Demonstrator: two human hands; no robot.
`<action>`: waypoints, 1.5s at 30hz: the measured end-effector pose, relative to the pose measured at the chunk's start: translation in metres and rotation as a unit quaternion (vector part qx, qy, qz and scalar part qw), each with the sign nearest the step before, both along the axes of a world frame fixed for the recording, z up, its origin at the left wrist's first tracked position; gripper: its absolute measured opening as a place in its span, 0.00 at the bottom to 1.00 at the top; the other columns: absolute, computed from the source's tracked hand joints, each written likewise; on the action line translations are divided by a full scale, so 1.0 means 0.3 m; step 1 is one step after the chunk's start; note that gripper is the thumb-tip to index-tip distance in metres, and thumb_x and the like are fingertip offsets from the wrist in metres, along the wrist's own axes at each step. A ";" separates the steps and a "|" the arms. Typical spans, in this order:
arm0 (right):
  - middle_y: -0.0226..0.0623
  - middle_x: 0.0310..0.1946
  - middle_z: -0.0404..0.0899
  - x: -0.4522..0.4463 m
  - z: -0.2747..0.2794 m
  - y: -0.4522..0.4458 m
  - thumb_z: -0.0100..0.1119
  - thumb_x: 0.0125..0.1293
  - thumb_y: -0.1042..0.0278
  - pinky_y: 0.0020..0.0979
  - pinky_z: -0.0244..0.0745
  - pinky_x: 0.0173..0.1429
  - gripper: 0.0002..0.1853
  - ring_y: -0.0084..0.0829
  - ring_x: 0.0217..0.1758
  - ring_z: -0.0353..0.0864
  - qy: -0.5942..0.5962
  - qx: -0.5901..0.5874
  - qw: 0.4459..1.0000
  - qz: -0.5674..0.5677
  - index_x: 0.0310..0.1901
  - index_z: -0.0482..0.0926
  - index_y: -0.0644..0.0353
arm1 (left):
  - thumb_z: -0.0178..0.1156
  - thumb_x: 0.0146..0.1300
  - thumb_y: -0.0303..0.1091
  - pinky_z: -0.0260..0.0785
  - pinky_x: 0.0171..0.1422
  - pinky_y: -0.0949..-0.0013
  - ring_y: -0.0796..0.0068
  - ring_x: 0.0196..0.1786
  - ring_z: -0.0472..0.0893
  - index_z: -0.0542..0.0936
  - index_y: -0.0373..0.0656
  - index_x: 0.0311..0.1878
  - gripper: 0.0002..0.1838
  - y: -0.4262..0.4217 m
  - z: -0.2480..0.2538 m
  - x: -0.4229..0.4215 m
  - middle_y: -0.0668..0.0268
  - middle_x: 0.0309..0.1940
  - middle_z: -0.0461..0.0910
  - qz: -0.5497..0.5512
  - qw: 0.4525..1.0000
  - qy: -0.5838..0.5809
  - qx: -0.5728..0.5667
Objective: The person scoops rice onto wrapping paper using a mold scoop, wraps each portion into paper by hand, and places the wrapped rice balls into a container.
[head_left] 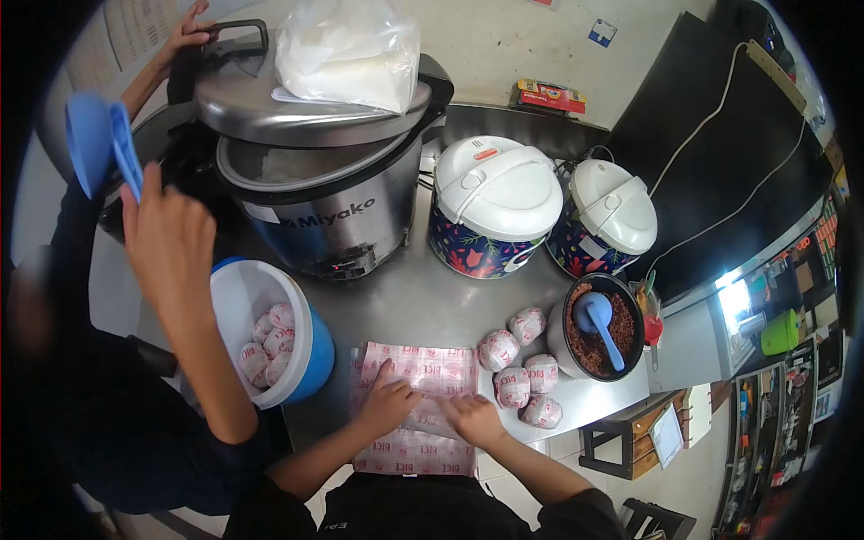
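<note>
Two sheets of pink printed wrapping paper (432, 360) lie at the near edge of the steel table, partly overlapping. My left hand (389, 405) rests on the paper's left side with its fingers stretched out. On the right side, my right hand (474, 419) touches the paper, fingers apart and slightly blurred. Several round bundles wrapped in the same paper (513, 387) sit just right of it. Beyond them stands a pot (564, 346) of reddish-brown crumbly food (585, 358), with a blue rice scoop (598, 317) lying in it.
At left, a co-worker's hand (171, 243) holds blue scoops (126, 153); another hand (187, 34) is at the handle of the big rice cooker (310, 220), its lid raised. A blue bucket (315, 351) contains wrapped bundles. Two white-lidded cookers (490, 189) stand behind.
</note>
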State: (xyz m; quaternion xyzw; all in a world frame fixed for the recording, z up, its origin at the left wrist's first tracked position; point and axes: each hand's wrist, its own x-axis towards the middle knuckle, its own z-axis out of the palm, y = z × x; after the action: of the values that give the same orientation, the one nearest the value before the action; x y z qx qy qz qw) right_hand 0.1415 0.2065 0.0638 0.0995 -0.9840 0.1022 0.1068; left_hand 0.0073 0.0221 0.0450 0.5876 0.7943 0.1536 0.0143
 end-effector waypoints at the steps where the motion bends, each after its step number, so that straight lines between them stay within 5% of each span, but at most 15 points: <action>1: 0.33 0.30 0.75 0.003 -0.008 0.021 0.60 0.48 0.67 0.33 0.74 0.36 0.12 0.31 0.33 0.79 0.001 0.000 1.000 -0.003 0.37 0.77 0.57 | 0.61 0.50 0.37 0.50 0.67 0.40 0.72 0.47 0.78 0.78 0.50 0.35 0.09 -0.016 -0.007 -0.012 0.69 0.36 0.78 -0.017 0.999 -0.018 -0.022; 5: 0.37 0.32 0.77 -0.018 -0.034 0.085 0.69 0.41 0.69 0.34 0.75 0.40 0.19 0.37 0.37 0.80 0.039 -0.205 0.960 -0.186 0.39 0.80 0.59 | 0.59 0.52 0.36 0.54 0.65 0.46 0.73 0.36 0.78 0.79 0.51 0.36 0.07 -0.042 0.017 -0.033 0.72 0.28 0.75 -0.023 1.000 0.014 0.008; 7: 0.41 0.33 0.78 -0.024 -0.013 0.106 0.70 0.44 0.68 0.35 0.75 0.43 0.17 0.39 0.39 0.80 -0.214 -0.356 0.859 -0.299 0.39 0.80 0.59 | 0.60 0.51 0.36 0.56 0.61 0.51 0.75 0.43 0.80 0.81 0.51 0.34 0.06 -0.045 0.034 -0.041 0.71 0.34 0.80 0.007 1.000 -0.007 -0.025; 11: 0.42 0.31 0.81 -0.028 -0.048 0.160 0.69 0.47 0.68 0.34 0.75 0.40 0.17 0.38 0.31 0.81 -0.039 -0.361 0.927 -0.092 0.40 0.80 0.59 | 0.60 0.52 0.36 0.56 0.62 0.51 0.75 0.45 0.80 0.81 0.52 0.34 0.06 -0.060 -0.005 -0.051 0.72 0.37 0.81 -0.014 0.999 -0.004 0.049; 14: 0.42 0.36 0.81 -0.036 -0.005 0.139 0.67 0.49 0.70 0.34 0.75 0.41 0.13 0.39 0.36 0.82 -0.148 -0.382 0.899 -0.155 0.38 0.79 0.59 | 0.59 0.53 0.35 0.56 0.63 0.53 0.75 0.47 0.79 0.82 0.51 0.34 0.06 -0.059 0.002 -0.067 0.73 0.39 0.81 -0.050 0.998 -0.048 0.009; 18: 0.43 0.43 0.80 -0.002 -0.083 0.178 0.65 0.50 0.71 0.36 0.74 0.46 0.15 0.42 0.42 0.81 -0.193 -0.244 0.932 -0.186 0.41 0.78 0.59 | 0.58 0.52 0.35 0.57 0.62 0.53 0.75 0.45 0.80 0.81 0.51 0.34 0.06 -0.061 0.008 -0.062 0.73 0.38 0.82 -0.049 0.998 -0.031 -0.032; 21: 0.39 0.43 0.80 0.001 0.080 0.142 0.62 0.50 0.71 0.37 0.75 0.44 0.16 0.40 0.43 0.80 -0.077 -0.126 0.962 -0.230 0.44 0.76 0.59 | 0.59 0.51 0.35 0.60 0.60 0.55 0.74 0.42 0.81 0.80 0.51 0.33 0.06 -0.058 -0.017 -0.068 0.73 0.37 0.82 -0.063 0.998 0.000 -0.014; 23: 0.35 0.37 0.79 -0.052 0.227 0.080 0.60 0.51 0.70 0.37 0.75 0.40 0.15 0.38 0.40 0.80 0.122 -0.150 0.977 -0.088 0.43 0.76 0.58 | 0.59 0.50 0.35 0.61 0.59 0.56 0.74 0.41 0.81 0.80 0.50 0.33 0.06 -0.052 -0.035 -0.065 0.72 0.36 0.82 -0.077 0.997 0.006 0.004; 29: 0.31 0.34 0.74 0.016 -0.002 -0.031 0.54 0.54 0.65 0.31 0.73 0.41 0.11 0.31 0.41 0.78 -0.079 -0.006 0.996 0.030 0.40 0.77 0.54 | 0.60 0.48 0.34 0.62 0.55 0.55 0.73 0.40 0.79 0.79 0.51 0.35 0.08 -0.107 -0.048 -0.095 0.72 0.32 0.79 -0.063 0.996 0.054 0.013; 31: 0.30 0.33 0.73 0.064 -0.030 -0.054 0.51 0.55 0.65 0.29 0.72 0.41 0.11 0.29 0.40 0.78 -0.041 -0.005 0.999 0.030 0.40 0.77 0.54 | 0.60 0.48 0.32 0.60 0.57 0.52 0.70 0.48 0.77 0.79 0.50 0.39 0.12 -0.146 0.001 -0.105 0.70 0.40 0.78 0.100 0.988 0.095 -0.074; 35: 0.30 0.34 0.75 0.090 -0.059 -0.061 0.54 0.50 0.68 0.30 0.73 0.41 0.14 0.29 0.38 0.78 0.027 -0.008 0.999 0.029 0.40 0.77 0.56 | 0.54 0.53 0.31 0.55 0.64 0.54 0.72 0.55 0.74 0.79 0.49 0.45 0.15 -0.135 0.128 -0.083 0.68 0.47 0.76 0.115 0.988 0.099 -0.028; 37: 0.30 0.35 0.75 0.098 -0.063 -0.064 0.54 0.49 0.68 0.29 0.73 0.41 0.14 0.29 0.39 0.77 0.051 -0.010 0.998 0.041 0.40 0.77 0.56 | 0.58 0.48 0.29 0.55 0.63 0.47 0.67 0.58 0.70 0.79 0.48 0.42 0.14 -0.111 0.171 -0.044 0.64 0.49 0.74 -0.119 0.991 0.015 0.059; 39: 0.31 0.36 0.75 0.098 -0.079 -0.055 0.54 0.49 0.68 0.29 0.74 0.43 0.15 0.29 0.40 0.77 0.022 -0.029 0.998 0.045 0.41 0.77 0.56 | 0.58 0.48 0.29 0.64 0.60 0.54 0.68 0.55 0.74 0.79 0.48 0.42 0.14 -0.124 0.079 -0.038 0.64 0.48 0.76 -0.126 0.989 0.028 0.071; 42: 0.32 0.38 0.76 0.107 -0.136 -0.051 0.54 0.49 0.68 0.31 0.75 0.46 0.15 0.31 0.41 0.78 0.017 -0.045 0.997 0.066 0.41 0.77 0.57 | 0.60 0.49 0.33 0.72 0.52 0.63 0.67 0.47 0.79 0.80 0.47 0.41 0.13 -0.201 -0.099 -0.070 0.65 0.45 0.79 -0.112 0.991 -0.010 -0.073; 45: 0.33 0.42 0.77 0.103 -0.184 -0.063 0.56 0.48 0.68 0.33 0.75 0.51 0.17 0.33 0.46 0.78 -0.043 -0.064 0.996 0.037 0.43 0.78 0.57 | 0.62 0.48 0.35 0.75 0.44 0.67 0.67 0.40 0.81 0.80 0.46 0.40 0.13 -0.234 -0.156 -0.068 0.65 0.40 0.80 -0.161 0.985 -0.005 0.068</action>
State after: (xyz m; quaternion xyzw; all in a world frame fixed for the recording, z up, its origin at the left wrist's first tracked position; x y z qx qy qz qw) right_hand 0.1725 0.1876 0.0085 0.1242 -0.9749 0.1727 0.0662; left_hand -0.0133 -0.0482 -0.0018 0.7069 0.6766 0.2059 0.0032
